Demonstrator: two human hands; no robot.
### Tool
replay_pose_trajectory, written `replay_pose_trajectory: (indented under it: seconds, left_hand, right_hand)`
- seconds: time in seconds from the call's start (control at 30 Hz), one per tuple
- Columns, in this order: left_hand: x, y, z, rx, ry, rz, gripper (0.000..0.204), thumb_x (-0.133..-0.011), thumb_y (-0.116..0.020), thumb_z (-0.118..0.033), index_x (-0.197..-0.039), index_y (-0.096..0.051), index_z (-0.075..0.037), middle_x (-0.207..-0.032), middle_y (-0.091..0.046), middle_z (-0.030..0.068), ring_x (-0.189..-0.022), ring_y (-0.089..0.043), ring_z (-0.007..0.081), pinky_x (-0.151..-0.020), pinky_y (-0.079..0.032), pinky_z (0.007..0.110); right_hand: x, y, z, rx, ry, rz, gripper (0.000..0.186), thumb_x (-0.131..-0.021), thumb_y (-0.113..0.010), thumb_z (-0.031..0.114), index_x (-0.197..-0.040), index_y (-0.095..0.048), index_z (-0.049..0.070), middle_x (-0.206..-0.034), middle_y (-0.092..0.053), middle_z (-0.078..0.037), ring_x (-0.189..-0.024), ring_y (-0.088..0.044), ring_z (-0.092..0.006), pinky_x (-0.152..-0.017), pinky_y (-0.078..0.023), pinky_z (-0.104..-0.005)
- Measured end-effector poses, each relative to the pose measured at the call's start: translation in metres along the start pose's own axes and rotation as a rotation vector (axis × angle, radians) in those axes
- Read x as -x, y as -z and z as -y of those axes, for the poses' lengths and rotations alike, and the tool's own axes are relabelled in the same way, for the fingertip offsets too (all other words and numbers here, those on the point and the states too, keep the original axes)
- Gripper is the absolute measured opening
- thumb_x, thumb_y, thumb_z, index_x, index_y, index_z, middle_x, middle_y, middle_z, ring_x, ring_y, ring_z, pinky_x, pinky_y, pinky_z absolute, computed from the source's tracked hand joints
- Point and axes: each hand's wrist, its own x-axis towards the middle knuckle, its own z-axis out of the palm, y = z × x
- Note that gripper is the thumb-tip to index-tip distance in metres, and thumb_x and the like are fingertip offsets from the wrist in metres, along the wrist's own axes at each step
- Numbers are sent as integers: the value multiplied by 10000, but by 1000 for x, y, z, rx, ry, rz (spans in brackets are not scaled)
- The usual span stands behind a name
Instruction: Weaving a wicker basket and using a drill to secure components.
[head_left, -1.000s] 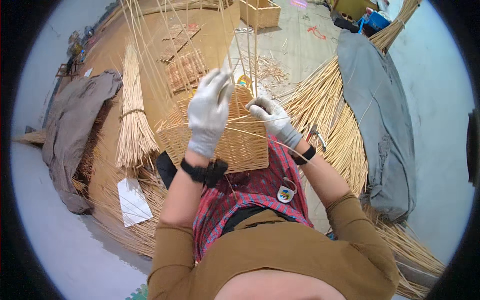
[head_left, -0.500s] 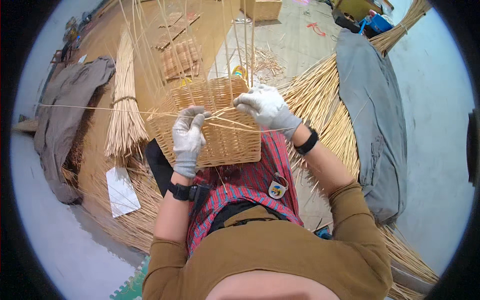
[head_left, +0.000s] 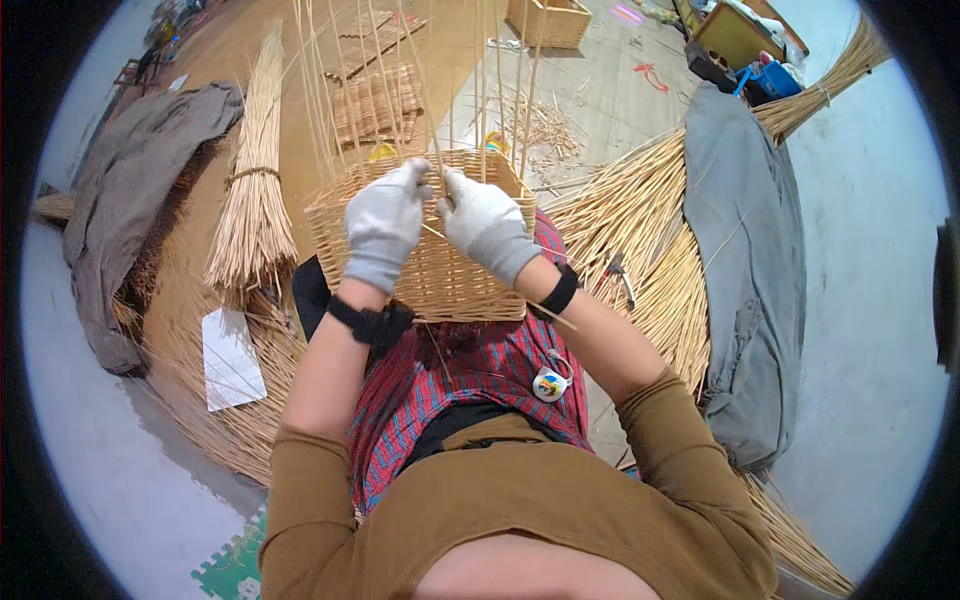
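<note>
Head view, looking down over the person's chest and lap.

Wicker basket: unfinished, rectangular, resting on the lap against a red plaid cloth. Its near wall is woven and fully visible below the hands; the far rim is partly covered by both gloves. Bare upright stakes rise from the rim and run out of the top edge, so their ends are cut off.

Left hand: grey knit glove, curled over the top rim of the basket, fingertips closed around a stake at the rim. Whether it pinches one strand or several cannot be told; the fingers hide the contact.

Right hand: same glove, just beside the left hand, thumbs nearly touching. Fingers are bent down onto the rim, pressing or gripping a thin strand that runs off toward the wrist. The exact grip is hidden under the glove.

Both wrists carry a black band; the left one has a bulkier block on it, kind not clear.

A small round tag hangs on the plaid cloth; print too small to make out.

Surroundings: a tied bundle of willow rods stands left of the basket on the floor. Loose rods fan out on the right, partly under a grey cloth. A brown cloth lies far left. A white sheet lies on strewn rods. Pliers rest on the right-hand rods, small. Flat woven panels lie beyond the basket, half screened by stakes.
</note>
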Motion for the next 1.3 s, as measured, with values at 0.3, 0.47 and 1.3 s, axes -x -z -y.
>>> replay_pose_trajectory:
  seconds: [0.3, 0.47, 1.3]
  left_hand:
    - [-25, 2, -12, 477, 229, 263, 344, -894, -607, -222, -1186, -617, -40, -842, -694, 206, -767, -706, 307, -688, -556, 409]
    - [-26, 8, -18, 524, 379, 425, 304, -974, -559, -307, -1034, -605, -14, -744, -672, 170, -535, -647, 206, -501, -523, 366]
    - [2, -13, -61, 469, 25, 114, 267, -958, -576, -97, -1216, -505, -97, -886, -695, 156, -630, -674, 282, -548, -527, 389]
  right_hand:
    - [-3, 27, 15, 324, 16, 192, 572, -908, -547, 208, -1429, -411, 14, -913, -704, -227, -865, -696, -383, -747, -536, -497]
    - [-30, 57, 2, 206, 156, 5, 585, -917, -602, 187, -1426, -395, -12, -987, -707, -223, -898, -705, -341, -752, -546, -439]
    - [-62, 55, -58, -306, 123, 229, 237, -858, -679, 214, -1013, -718, 39, -919, -729, -130, -850, -707, -234, -796, -556, -362]
